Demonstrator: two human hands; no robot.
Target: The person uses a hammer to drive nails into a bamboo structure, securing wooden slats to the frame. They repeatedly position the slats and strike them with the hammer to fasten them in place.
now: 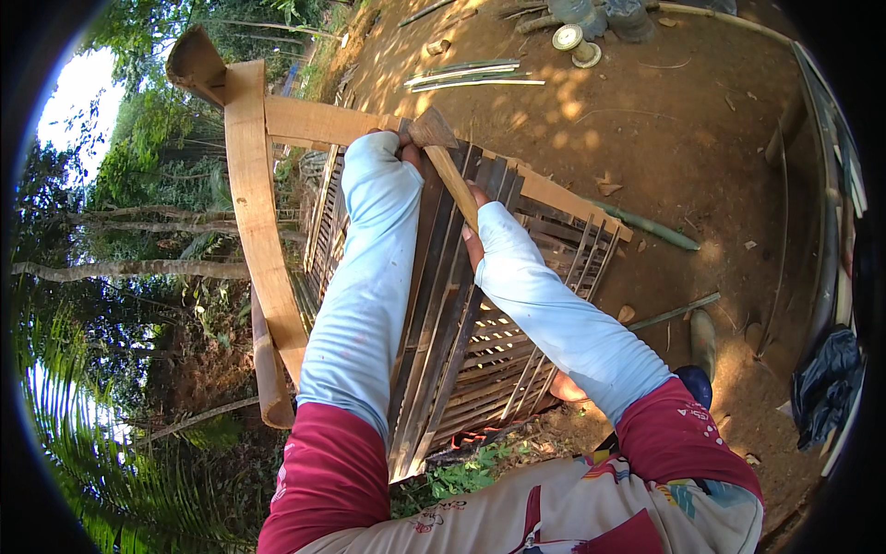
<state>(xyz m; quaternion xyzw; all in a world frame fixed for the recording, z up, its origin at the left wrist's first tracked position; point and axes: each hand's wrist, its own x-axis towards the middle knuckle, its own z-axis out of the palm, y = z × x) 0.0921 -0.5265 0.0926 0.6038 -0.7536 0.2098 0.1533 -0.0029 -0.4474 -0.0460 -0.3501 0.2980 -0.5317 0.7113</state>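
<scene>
Upper centre, right hand (475,240) grips a wooden-handled metal hatchet (452,183), left hand (412,153) alongside, hold unclear; white lettering (699,419) marks lower-right maroon sleeve (660,427).

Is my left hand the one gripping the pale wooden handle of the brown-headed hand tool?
No, the right hand grips the handle, while the left hand is beside the tool's head.

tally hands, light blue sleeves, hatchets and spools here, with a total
Hands: 2 (left hand, right hand)
Light blue sleeves: 2 (left sleeve, right sleeve)
Hatchet: 1
Spool: 1
Total: 6
</scene>
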